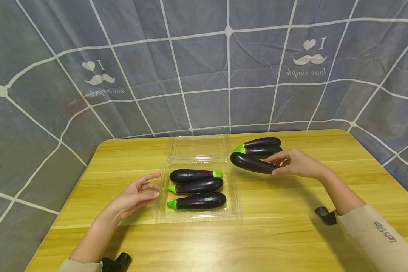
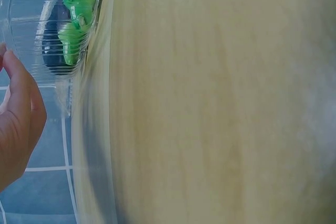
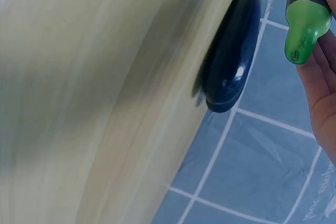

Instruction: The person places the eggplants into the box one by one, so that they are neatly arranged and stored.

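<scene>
A pale yellow wood-grain table [image 1: 204, 245] with rounded far corners stands before a grey-blue fabric curtain [image 1: 204, 64], which is ruled with white lines and printed with mirrored lettering and moustache motifs. On the table is a clear, hinged plastic container [image 1: 197, 215], its lid [image 1: 198, 146] laid back toward the curtain. Three glossy dark-purple eggplants with green caps [image 1: 200, 201] lie side by side in its base; two further dark-purple eggplants [image 1: 263, 142] lie together on the table beyond, to the right. The right hand [image 1: 299, 164], extended from a beige sleeve [image 1: 377, 238], pinches a sixth eggplant [image 1: 249, 163] between thumb and fingers near its cap, raised above the table. The left hand [image 1: 134, 196], its fingers loosely extended and gripping nothing, lies beside the container's left wall; contact cannot be determined.
</scene>
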`<state>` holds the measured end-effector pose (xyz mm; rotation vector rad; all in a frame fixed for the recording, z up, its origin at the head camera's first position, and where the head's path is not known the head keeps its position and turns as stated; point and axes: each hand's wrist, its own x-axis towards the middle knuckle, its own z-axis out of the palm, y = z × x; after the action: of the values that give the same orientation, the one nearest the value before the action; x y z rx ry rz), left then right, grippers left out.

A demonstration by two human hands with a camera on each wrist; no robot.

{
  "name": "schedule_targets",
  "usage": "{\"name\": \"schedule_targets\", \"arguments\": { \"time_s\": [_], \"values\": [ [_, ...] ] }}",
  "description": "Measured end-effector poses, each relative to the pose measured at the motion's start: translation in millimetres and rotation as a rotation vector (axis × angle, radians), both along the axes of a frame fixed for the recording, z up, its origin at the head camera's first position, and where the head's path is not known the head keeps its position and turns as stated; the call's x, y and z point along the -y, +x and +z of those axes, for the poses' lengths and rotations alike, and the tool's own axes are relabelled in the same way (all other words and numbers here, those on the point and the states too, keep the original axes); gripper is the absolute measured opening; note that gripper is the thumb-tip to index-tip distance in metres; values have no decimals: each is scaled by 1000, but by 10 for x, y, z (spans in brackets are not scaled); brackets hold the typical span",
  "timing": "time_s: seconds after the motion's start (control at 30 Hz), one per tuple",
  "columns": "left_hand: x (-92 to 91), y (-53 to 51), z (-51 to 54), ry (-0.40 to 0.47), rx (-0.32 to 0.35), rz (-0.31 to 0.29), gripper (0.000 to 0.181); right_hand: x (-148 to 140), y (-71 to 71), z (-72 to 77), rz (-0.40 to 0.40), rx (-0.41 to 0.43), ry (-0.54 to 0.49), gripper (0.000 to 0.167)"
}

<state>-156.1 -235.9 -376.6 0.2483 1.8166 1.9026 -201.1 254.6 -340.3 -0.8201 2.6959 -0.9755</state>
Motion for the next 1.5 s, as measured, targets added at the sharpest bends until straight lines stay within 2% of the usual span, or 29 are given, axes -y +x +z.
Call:
{"name": "schedule_targets", "arguments": {
  "time_s": [0.2,0.47,0.93,1.23,1.5],
  "values": [
    [1,-5,10,-12,-6,-2,67,97,25,77,30,2,15,39],
    [9,9,20,-10,-10,-5,67,255,77,151,131,-28,2,35],
    [-9,5,27,-6,0,6,66,561,156,226,256,3,-43,34],
    [-20,4,19,-6,8,12,66,783,183,194,328,-2,-34,32],
    [-8,-5,25,-13,9,8,65,1004,207,172,385,28,-21,34]
  ]
}}
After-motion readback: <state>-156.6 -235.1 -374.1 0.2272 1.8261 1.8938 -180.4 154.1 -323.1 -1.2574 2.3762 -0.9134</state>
